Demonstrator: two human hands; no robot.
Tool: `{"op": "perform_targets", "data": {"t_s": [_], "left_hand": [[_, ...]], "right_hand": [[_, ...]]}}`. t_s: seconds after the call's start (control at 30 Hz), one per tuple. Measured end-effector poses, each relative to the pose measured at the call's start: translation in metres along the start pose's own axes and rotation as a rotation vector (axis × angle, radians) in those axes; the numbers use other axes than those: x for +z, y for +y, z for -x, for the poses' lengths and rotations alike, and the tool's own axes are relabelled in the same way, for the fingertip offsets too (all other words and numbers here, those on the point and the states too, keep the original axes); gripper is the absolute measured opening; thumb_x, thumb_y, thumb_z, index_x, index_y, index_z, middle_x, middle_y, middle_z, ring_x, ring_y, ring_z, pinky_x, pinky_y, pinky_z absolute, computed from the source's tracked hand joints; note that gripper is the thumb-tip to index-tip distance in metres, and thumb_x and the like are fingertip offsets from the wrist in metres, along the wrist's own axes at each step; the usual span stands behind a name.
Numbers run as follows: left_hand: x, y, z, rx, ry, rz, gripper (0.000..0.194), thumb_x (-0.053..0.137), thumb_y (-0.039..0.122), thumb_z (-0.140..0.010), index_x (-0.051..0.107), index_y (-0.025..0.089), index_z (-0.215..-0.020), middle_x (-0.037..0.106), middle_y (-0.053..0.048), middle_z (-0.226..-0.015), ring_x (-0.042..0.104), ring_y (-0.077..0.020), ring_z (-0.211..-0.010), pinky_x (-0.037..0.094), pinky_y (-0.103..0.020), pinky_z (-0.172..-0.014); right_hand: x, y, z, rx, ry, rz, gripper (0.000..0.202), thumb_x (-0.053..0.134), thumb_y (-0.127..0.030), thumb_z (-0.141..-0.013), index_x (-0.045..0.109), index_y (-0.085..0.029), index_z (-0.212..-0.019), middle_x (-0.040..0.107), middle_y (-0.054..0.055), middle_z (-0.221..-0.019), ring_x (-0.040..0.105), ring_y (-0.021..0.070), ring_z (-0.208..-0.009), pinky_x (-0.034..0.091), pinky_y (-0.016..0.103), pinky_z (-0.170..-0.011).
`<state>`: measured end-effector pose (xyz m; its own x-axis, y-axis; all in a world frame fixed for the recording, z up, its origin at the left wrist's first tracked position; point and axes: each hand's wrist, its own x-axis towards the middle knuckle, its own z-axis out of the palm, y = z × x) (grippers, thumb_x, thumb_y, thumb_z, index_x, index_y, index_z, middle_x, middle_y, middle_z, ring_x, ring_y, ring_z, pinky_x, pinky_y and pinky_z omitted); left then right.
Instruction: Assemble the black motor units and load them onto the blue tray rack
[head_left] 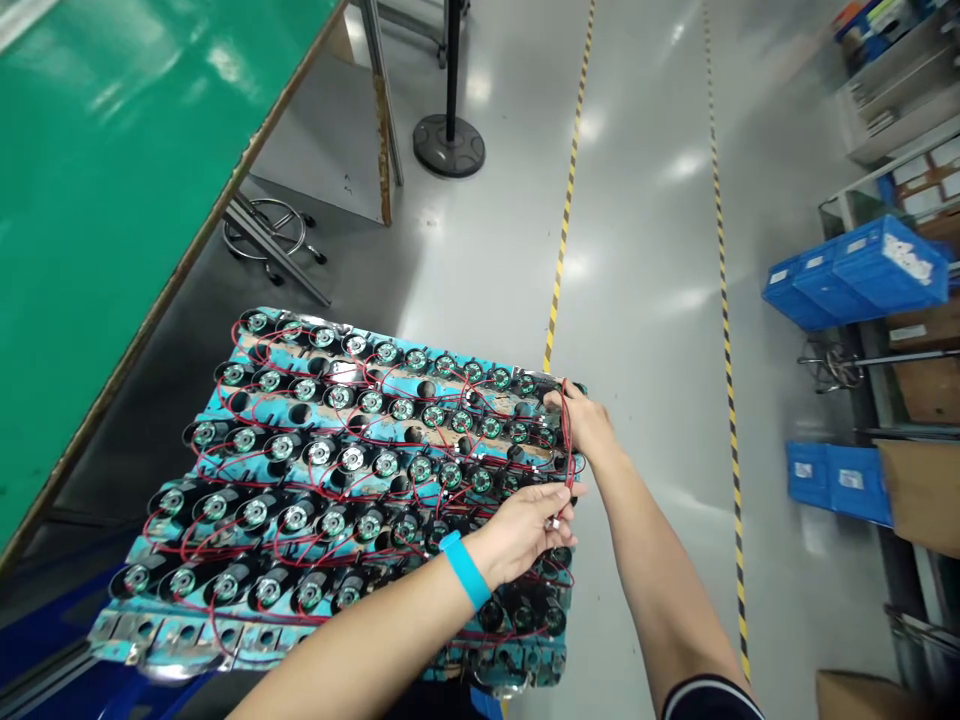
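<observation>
The left hand (525, 530) pinched a red wire (568, 455) at the tray's (225, 640) right edge. Just beyond it, the right hand (585, 420) gripped the same wire over the small speakers (337, 460).

Grey glossy floor (645, 300) reflected overhead lights, crossed by two yellow-black tape lines (566, 200). Green-topped workbench (112, 200) stood at left, stool base (274, 235) beneath it, round stanchion base (448, 145) beyond. Blue bins (855, 270) sat on shelving at right.

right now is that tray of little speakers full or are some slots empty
Partly filled. The tray has speakers in most slots, but several dark round holes show, and its near row is bare.
</observation>
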<state>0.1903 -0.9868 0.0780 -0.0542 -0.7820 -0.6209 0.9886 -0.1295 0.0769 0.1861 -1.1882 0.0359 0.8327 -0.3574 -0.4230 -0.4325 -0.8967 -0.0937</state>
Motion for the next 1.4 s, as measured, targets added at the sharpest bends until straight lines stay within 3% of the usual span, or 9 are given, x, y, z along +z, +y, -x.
{"op": "perform_targets", "data": {"t_s": [0.27,0.5,0.7,0.83,0.93,1.03,1.17,1.33,1.4], "left_hand": [[0.005,0.001,-0.002,-0.030,-0.020,0.027,0.029,0.052,0.021,-0.099,0.070,0.009,-0.118,0.051,0.001,-0.075,0.051,-0.0030,-0.051,0.053,-0.024,-0.068],[0.001,-0.002,-0.002,-0.035,-0.036,0.032,0.029,0.052,0.021,-0.099,0.070,0.010,-0.118,0.051,0.001,-0.076,0.052,-0.0034,-0.052,0.053,-0.024,-0.068],[-0.005,-0.001,0.000,-0.022,-0.024,0.017,0.030,0.053,0.023,-0.099,0.070,0.010,-0.120,0.051,0.001,-0.076,0.052,-0.0031,-0.053,0.052,-0.023,-0.067],[-0.007,0.002,0.001,-0.022,-0.005,0.008,0.030,0.052,0.022,-0.099,0.069,0.009,-0.120,0.051,0.002,-0.075,0.050,-0.0024,-0.050,0.052,-0.023,-0.066],[-0.011,0.002,0.003,-0.044,-0.016,-0.016,0.030,0.054,0.022,-0.098,0.070,0.008,-0.119,0.050,0.002,-0.073,0.048,-0.0025,-0.050,0.052,-0.024,-0.068],[-0.020,0.001,0.006,-0.062,-0.017,-0.057,0.033,0.063,0.028,-0.093,0.070,0.008,-0.118,0.050,0.002,-0.073,0.048,-0.0035,-0.052,0.052,-0.024,-0.068],[-0.033,0.006,0.011,-0.032,-0.009,-0.091,0.044,0.078,0.037,-0.081,0.072,0.011,-0.116,0.050,0.002,-0.074,0.047,-0.0034,-0.055,0.051,-0.023,-0.066],[-0.042,0.013,0.007,-0.033,0.004,-0.200,0.055,0.083,0.044,-0.075,0.073,0.011,-0.117,0.050,0.001,-0.075,0.047,-0.0043,-0.059,0.049,-0.023,-0.067],[-0.046,0.015,0.004,-0.039,0.042,-0.250,0.059,0.085,0.047,-0.071,0.073,0.011,-0.116,0.051,0.002,-0.075,0.047,-0.0047,-0.060,0.049,-0.024,-0.068]], "right_hand": [[0.001,0.006,0.001,-0.010,0.015,-0.038,0.037,0.043,-0.023,-0.094,0.065,-0.035,-0.121,0.057,-0.001,-0.134,0.061,0.0162,-0.088,0.039,0.027,-0.063],[0.035,0.017,-0.018,-0.081,0.103,-0.034,0.040,0.039,-0.019,-0.094,0.069,-0.033,-0.117,0.044,-0.003,-0.153,0.064,0.0206,-0.098,0.045,0.030,-0.069],[0.035,0.015,-0.008,-0.021,0.145,-0.122,0.044,0.038,-0.023,-0.095,0.067,-0.033,-0.127,0.046,0.001,-0.152,0.065,0.0248,-0.105,0.051,0.034,-0.075],[0.032,0.006,0.036,0.216,0.368,-0.655,0.037,0.046,-0.038,-0.095,0.071,-0.022,-0.117,0.064,0.009,-0.130,0.065,0.0180,-0.088,0.052,0.029,-0.069],[0.027,-0.008,0.055,0.527,0.071,-1.328,0.055,0.046,-0.060,-0.095,0.062,-0.019,-0.127,0.070,0.012,-0.111,0.047,0.0073,-0.050,0.035,0.021,-0.042],[0.016,-0.018,0.048,0.573,-0.218,-1.773,0.066,0.041,-0.070,-0.094,0.058,-0.018,-0.130,0.069,0.010,-0.101,0.033,0.0019,-0.042,0.023,0.016,-0.036],[0.000,-0.017,0.037,0.749,0.232,-1.834,0.050,0.061,-0.059,-0.090,0.059,-0.018,-0.119,0.064,0.003,-0.095,0.029,-0.0006,-0.044,0.024,0.013,-0.036],[-0.008,-0.019,0.045,0.621,-0.200,-1.944,0.054,0.064,-0.062,-0.086,0.059,-0.016,-0.114,0.066,0.010,-0.106,0.025,-0.0004,-0.045,0.024,0.013,-0.036],[-0.009,-0.021,0.044,0.555,-0.106,-1.927,0.051,0.076,-0.051,-0.079,0.060,-0.017,-0.113,0.065,0.009,-0.111,0.028,-0.0010,-0.049,0.026,0.012,-0.038]]}}
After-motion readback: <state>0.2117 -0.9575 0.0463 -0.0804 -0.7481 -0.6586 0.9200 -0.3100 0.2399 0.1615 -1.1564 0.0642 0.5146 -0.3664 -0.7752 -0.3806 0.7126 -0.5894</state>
